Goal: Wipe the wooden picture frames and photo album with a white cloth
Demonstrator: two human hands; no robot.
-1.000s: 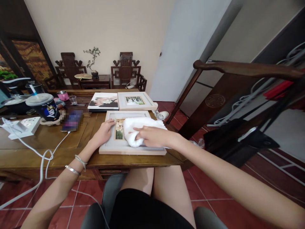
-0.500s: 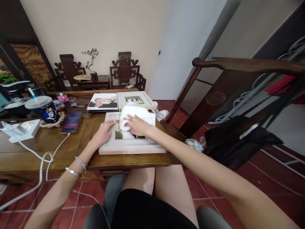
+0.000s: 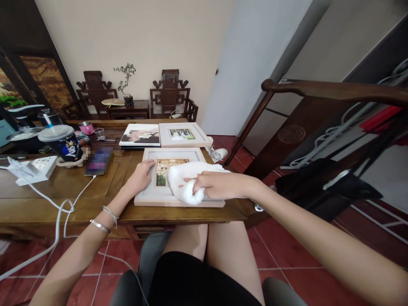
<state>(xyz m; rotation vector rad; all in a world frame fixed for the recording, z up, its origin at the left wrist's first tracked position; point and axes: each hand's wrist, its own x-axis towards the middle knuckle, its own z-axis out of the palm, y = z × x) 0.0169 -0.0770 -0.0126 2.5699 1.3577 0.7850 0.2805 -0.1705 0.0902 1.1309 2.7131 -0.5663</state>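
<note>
White cloth (image 3: 183, 171), head view: from where I stand, it lies bunched over the right part of the picture frame (image 3: 156, 202), covering part of the inset photo (image 3: 162, 175). The right hand's (image 3: 213, 185) grip pinches a fold of the cloth between curled fingers. The left hand (image 3: 139, 176) rests on the frame's left border; whether its grip clasps the edge, I cannot tell. The frame lies flat on the wooden counter (image 3: 102, 208), near the front edge. Just behind lie a second frame (image 3: 199, 137) and a photo panel (image 3: 145, 136). Phone (image 3: 98, 162) and lidded cup (image 3: 67, 146): farther left.
</note>
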